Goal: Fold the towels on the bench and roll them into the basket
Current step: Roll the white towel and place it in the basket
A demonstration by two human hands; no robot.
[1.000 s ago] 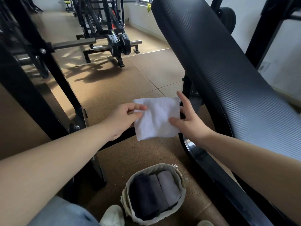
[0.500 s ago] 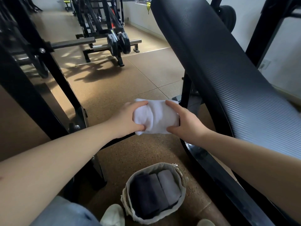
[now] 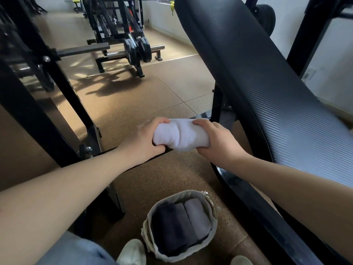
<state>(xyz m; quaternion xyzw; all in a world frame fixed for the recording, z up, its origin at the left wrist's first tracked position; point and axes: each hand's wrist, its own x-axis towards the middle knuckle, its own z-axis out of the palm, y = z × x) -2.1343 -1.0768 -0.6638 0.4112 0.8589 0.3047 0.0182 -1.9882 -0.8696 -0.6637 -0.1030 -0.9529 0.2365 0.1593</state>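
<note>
A white towel [image 3: 181, 137], gathered into a thick roll that lies crosswise, is held in the air by both hands above the speckled brown floor [image 3: 152, 96]. Its left end is gripped by the left hand [image 3: 145, 139], the fingers and thumb being curled closely round the cloth. Its right end is clasped in the same manner by the right hand [image 3: 216, 143], with the fingers wrapped over the upper edge. Only the middle of the roll is left showing between the two fists, and a soft crease is seen running down it. The roll is kept near the lower edge of the black padded bench [image 3: 267, 88], which slopes up and away at the right. Whether the cloth touches the bench frame behind it cannot be told. Below the hands, and well apart from them, a pale fabric basket [image 3: 168, 257] is stood on the floor. Three rolled towels [image 3: 183, 222] are packed in it side by side, two dark ones and a lighter grey one at the right. A white shoe [image 3: 131, 252] is seen just beside the basket's left wall, and blue denim [image 3: 76, 251] is seen at the lower left. Farther off, weight plates [image 3: 137, 51] are carried on a bar in a black rack.
</note>
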